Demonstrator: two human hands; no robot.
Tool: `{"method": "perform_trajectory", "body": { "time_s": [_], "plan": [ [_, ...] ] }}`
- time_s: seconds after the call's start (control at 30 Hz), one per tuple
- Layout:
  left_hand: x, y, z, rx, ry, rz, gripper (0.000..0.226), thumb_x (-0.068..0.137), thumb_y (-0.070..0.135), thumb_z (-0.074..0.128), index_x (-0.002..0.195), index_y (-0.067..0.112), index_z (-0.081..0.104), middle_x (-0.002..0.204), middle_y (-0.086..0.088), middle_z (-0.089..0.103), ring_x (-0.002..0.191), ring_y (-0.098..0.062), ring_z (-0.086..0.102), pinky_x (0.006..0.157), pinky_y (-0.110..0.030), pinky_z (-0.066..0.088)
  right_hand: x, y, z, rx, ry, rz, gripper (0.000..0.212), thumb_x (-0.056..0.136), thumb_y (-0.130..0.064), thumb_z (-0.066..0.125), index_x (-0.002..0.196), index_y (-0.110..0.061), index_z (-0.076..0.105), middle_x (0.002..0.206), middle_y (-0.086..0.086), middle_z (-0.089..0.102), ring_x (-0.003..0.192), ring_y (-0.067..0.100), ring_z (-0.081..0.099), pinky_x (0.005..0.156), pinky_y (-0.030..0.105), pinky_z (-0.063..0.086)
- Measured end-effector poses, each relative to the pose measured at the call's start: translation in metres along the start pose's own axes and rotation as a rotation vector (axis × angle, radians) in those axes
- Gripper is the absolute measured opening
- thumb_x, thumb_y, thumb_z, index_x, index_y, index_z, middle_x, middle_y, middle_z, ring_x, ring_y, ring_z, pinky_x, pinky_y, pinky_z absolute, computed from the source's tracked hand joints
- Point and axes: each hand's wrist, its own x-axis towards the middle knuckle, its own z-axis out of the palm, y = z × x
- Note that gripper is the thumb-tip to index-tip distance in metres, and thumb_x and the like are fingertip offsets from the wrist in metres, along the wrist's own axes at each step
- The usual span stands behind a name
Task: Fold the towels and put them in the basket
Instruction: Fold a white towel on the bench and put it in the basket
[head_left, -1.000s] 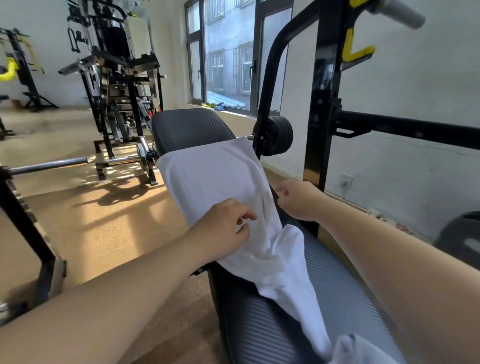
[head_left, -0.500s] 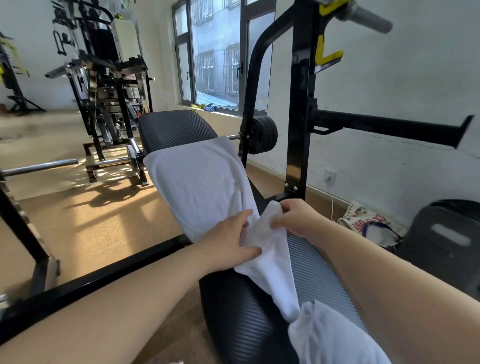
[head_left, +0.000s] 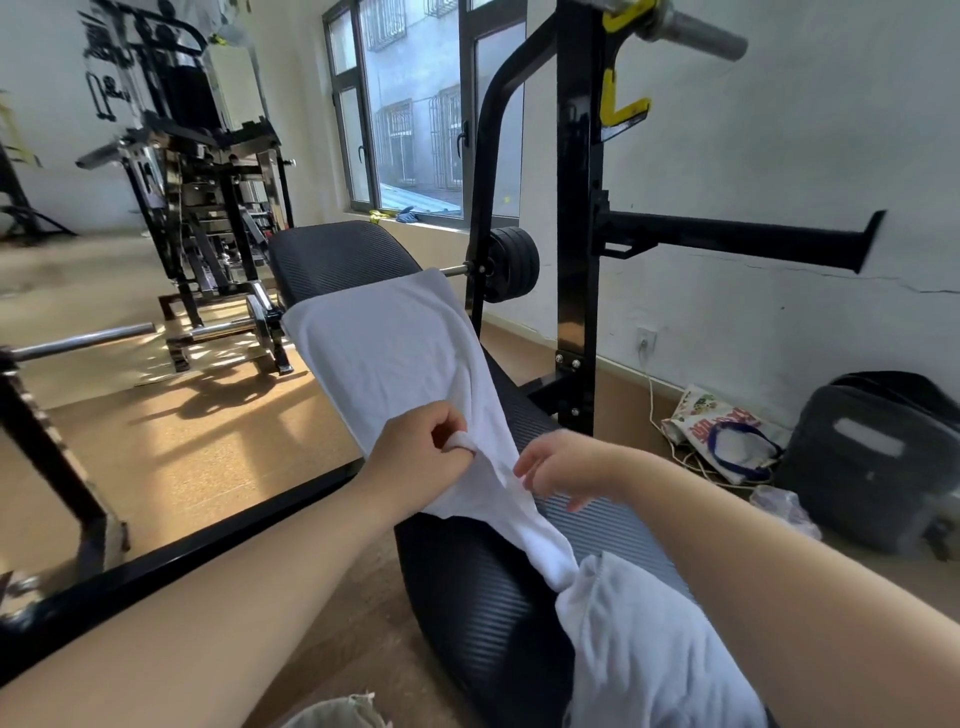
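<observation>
A white towel (head_left: 384, 353) lies lengthwise on the black padded bench (head_left: 467, 597), flat at its far end and bunched into a narrow strip toward me. My left hand (head_left: 421, 457) grips a fold of the towel near its middle. Just to the right, my right hand (head_left: 566, 467) pinches the towel's right edge with its fingertips, its other fingers hanging loose and blurred. More white cloth (head_left: 649, 649) is heaped on the near end of the bench, overlapping the strip. No basket is in view.
A black rack upright (head_left: 576, 234) with a side bar (head_left: 727, 239) stands right of the bench. A barbell (head_left: 78, 340) and gym machines stand at the left. A printed bag (head_left: 722, 431) and a dark bag (head_left: 872, 462) lie by the right wall. Pale frayed fabric (head_left: 337, 712) shows at the bottom edge.
Both hands have drawn nearer along the bench. My left hand has gone from resting on the towel to gripping a fold. The view has turned right, showing the bags by the wall.
</observation>
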Motion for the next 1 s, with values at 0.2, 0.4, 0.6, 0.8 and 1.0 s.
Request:
{"method": "perform_trajectory", "body": {
  "time_s": [0.2, 0.4, 0.6, 0.8, 1.0],
  "plan": [
    [-0.022, -0.004, -0.015, 0.015, -0.083, -0.04, 0.024, 0.083, 0.014, 0.064, 0.071, 0.033, 0.056, 0.061, 0.01, 0.058, 0.059, -0.009, 0.062, 0.054, -0.017, 0.048, -0.003, 0.011, 0.018, -0.262, -0.076, 0.019, 0.077, 0.076, -0.041, 0.068, 0.147, -0.033, 0.04, 0.115, -0.01, 0.053, 0.091, 0.017, 0.063, 0.06, 0.031, 0.059],
    [-0.039, -0.014, -0.024, 0.023, -0.08, -0.078, 0.025, 0.079, 0.01, 0.065, 0.065, 0.026, 0.051, 0.05, 0.016, 0.051, 0.049, -0.001, 0.049, 0.057, -0.026, 0.047, -0.003, 0.017, 0.042, -0.008, 0.176, 0.147, 0.047, 0.092, -0.054, 0.057, 0.099, -0.008, 0.055, 0.079, 0.008, 0.062, 0.066, 0.026, 0.064, 0.064, 0.043, 0.063],
    [-0.046, -0.02, -0.024, 0.058, -0.061, -0.052, 0.021, 0.079, 0.016, 0.069, 0.067, 0.026, 0.054, 0.058, 0.017, 0.056, 0.052, -0.002, 0.047, 0.048, -0.012, 0.036, -0.008, 0.023, 0.057, -0.089, 0.179, 0.181, 0.035, 0.082, -0.025, 0.064, 0.059, -0.017, 0.04, 0.048, -0.006, 0.039, 0.045, 0.013, 0.036, 0.039, 0.02, 0.028],
    [-0.044, -0.023, -0.032, 0.133, -0.009, 0.006, 0.021, 0.077, 0.015, 0.064, 0.063, 0.021, 0.05, 0.065, 0.004, 0.056, 0.054, -0.007, 0.044, 0.052, -0.026, 0.034, -0.001, 0.028, 0.023, 0.354, 0.502, 0.182, 0.018, 0.1, -0.028, 0.044, 0.098, -0.013, 0.055, 0.087, 0.009, 0.058, 0.078, 0.028, 0.058, 0.066, 0.039, 0.058],
    [-0.053, -0.026, -0.029, 0.147, -0.188, 0.033, 0.024, 0.079, 0.028, 0.066, 0.066, 0.024, 0.046, 0.063, 0.011, 0.051, 0.057, -0.004, 0.046, 0.053, -0.018, 0.031, -0.014, 0.06, -0.013, -0.017, 0.734, 0.129, 0.023, 0.1, -0.031, 0.05, 0.122, -0.024, 0.048, 0.106, 0.012, 0.065, 0.081, 0.027, 0.06, 0.062, 0.033, 0.045]
  ]
}}
